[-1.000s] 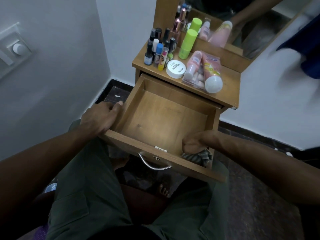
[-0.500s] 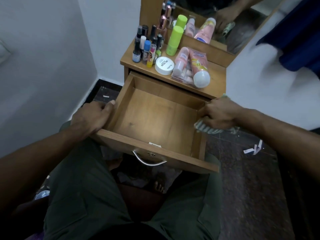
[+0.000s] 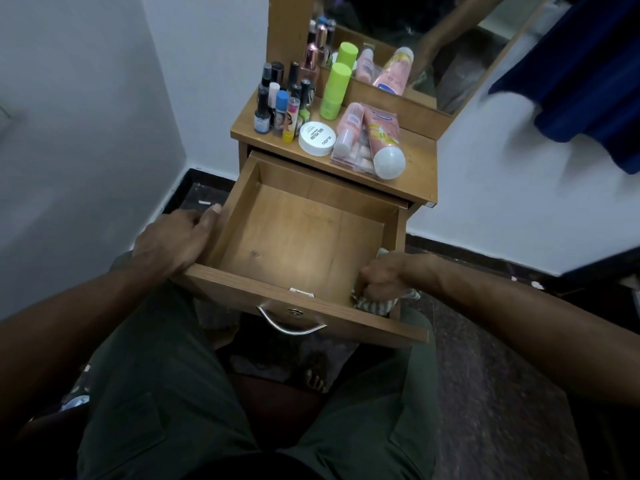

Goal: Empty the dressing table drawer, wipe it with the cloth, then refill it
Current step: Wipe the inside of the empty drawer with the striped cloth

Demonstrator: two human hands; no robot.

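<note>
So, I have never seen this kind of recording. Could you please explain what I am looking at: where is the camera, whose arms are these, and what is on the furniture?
There is no machine here. A person wears one camera on the head, looking down at their own arms and lap. In front stands a small dressing table with its drawer pulled out and empty. The left hand grips the drawer's left side wall. The right hand presses a striped cloth into the near right corner, wiping. On the tabletop lie the removed items: small bottles, a green container, a round white jar and pink tubes. Behind them a mirror repeats some of them.
</note>
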